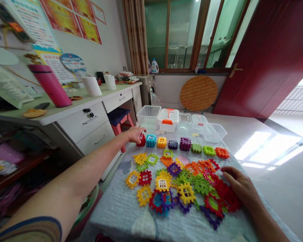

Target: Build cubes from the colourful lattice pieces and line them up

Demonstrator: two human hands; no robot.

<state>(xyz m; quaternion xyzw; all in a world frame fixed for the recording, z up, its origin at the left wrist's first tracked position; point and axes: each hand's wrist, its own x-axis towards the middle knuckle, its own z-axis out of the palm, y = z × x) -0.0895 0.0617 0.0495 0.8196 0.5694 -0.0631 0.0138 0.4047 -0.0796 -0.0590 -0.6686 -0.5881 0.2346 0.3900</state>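
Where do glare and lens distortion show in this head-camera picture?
Head view: light glares in white patches on the floor; same view: the pink bottle and red door lean outward, likely wide-angle distortion; same view: the plastic pieces look fairly sharp.

A multicoloured heap of loose, notched plastic squares [201,183] is spread across a pale-blue patterned cloth [121,211]. At its eleven o'clock, a red stack of notched squares [141,142] is touched by the left hand [134,134]; at three, the right hand [238,183] is placed beside red pieces [224,194].
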